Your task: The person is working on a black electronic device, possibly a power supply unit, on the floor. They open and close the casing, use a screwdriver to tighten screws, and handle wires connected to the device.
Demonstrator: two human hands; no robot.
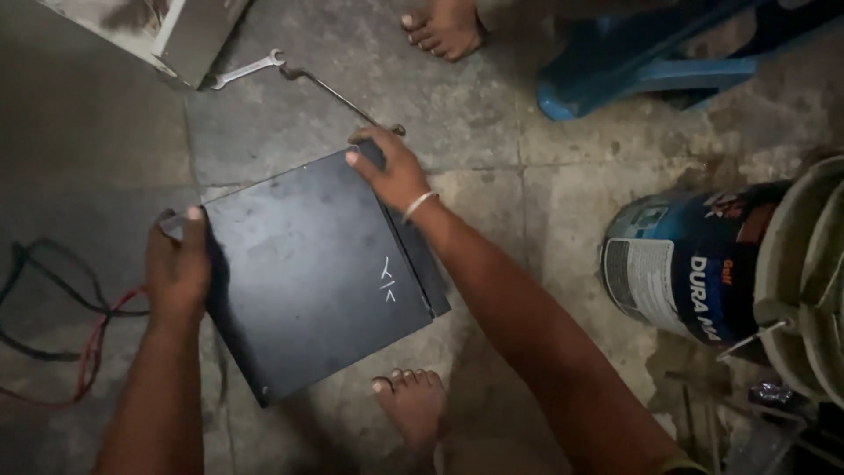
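Note:
A flat black box-shaped metal case (308, 273) with small white scratch marks on its lid sits just above the concrete floor, held between both hands. My left hand (178, 268) grips its left corner, thumb on top. My right hand (393, 169), with a thin bangle at the wrist, grips the far right corner. My bare foot (413, 406) rests on the floor just below the case.
A spanner (247, 69) and a bent metal rod (338, 95) lie on the floor beyond the case. Red and black wires (61, 325) trail at the left. A paint bucket (694, 264) lies at the right beside a blue plastic chair (642, 62). Another person's foot (444, 28) shows at the top.

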